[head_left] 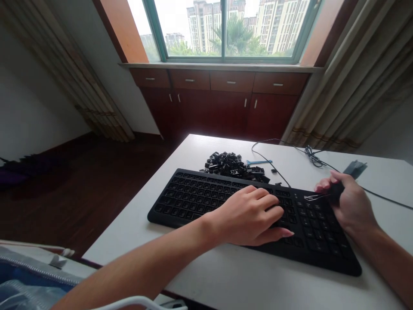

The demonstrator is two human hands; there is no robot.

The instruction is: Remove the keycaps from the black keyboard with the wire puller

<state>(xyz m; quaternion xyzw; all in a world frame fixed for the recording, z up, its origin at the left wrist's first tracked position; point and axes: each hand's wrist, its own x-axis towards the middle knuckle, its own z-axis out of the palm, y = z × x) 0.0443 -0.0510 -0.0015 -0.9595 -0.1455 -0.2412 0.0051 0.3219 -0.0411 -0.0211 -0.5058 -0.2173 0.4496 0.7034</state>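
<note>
A black keyboard (193,193) lies at a slant on the white table. Many of its left and middle positions are bare of keycaps, while keys still sit in the number pad (318,226) on the right. My left hand (254,213) rests on the keyboard right of its middle, thumb stretched out, fingertips partly hidden. Closed in my right hand (351,200) is a keycap puller (337,191), its wire loops (314,197) over the top of the number pad. Grey brush bristles (355,169) stick out of the fist's far side.
A heap of loose black keycaps (226,163) lies behind the keyboard, beside a blue stick-like tool (259,162). The keyboard's cable (274,165) runs back to a tied bundle (312,156). A white table (245,275) carries everything. Wooden cabinets (209,107) stand beneath a window.
</note>
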